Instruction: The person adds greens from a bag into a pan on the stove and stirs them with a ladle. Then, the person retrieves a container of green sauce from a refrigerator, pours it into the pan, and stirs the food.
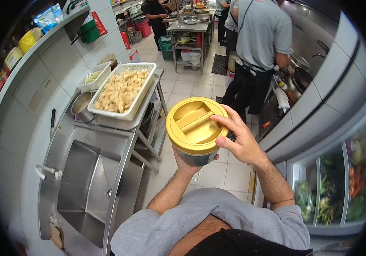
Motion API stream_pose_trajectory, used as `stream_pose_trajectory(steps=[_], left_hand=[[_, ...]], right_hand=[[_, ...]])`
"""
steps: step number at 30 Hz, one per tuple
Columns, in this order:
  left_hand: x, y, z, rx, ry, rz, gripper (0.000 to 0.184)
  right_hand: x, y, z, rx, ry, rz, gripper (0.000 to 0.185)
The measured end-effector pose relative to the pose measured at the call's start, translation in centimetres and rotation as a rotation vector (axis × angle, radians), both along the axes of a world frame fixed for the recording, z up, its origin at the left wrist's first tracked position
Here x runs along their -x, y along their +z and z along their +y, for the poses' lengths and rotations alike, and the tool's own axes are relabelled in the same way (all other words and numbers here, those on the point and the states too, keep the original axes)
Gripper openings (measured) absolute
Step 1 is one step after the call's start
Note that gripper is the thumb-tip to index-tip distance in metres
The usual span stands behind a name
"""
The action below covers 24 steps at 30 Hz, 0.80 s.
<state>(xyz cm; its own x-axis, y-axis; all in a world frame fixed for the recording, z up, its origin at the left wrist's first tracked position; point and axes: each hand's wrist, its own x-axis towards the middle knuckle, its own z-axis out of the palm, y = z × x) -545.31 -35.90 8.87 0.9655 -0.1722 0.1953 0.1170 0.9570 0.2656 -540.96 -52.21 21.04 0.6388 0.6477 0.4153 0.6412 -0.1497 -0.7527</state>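
Note:
Held up in front of my chest is a round tub [198, 159] with a dark body and a gold screw-type lid [187, 112] that has a raised bar across a recess. My left hand [187, 164] cups the tub from below, with its fingers wrapped round the lower body and partly hidden by it. My right hand [243, 138] lies on the right side of the lid. Its thumb presses at the rim and a finger reaches onto the bar; the other fingers are partly out of sight. The lid sits on the tub. What the tub contains is hidden.
To my left is a steel sink [93, 170] with a white faucet [48, 171]. Beyond it stand a white basket [149, 67] of pale chopped food and a metal pot [83, 106]. A co-worker [262, 38] stands ahead right. A glass-fronted vegetable fridge [344, 183] is at right.

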Motion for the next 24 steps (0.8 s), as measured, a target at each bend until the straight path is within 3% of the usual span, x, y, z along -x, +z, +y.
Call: stream_pose_trajectory(steps=[10,21,24], left_hand=[[-30.4,-0.2,8.0,0.018,0.214,0.045,0.086],[-60.5,1.0,22.0,0.096,0.559,0.066,0.086],[-68.6,0.3,26.9,0.05,0.595,-0.037,0.086]], right_hand=[[-32.9,1.1,9.2,0.064,0.145,-0.089,0.052],[-66.1,2.3,28.0,0.093,0.4,-0.156,0.048],[-74.1,2.8,32.8,0.071,0.467,-0.152,0.046]])
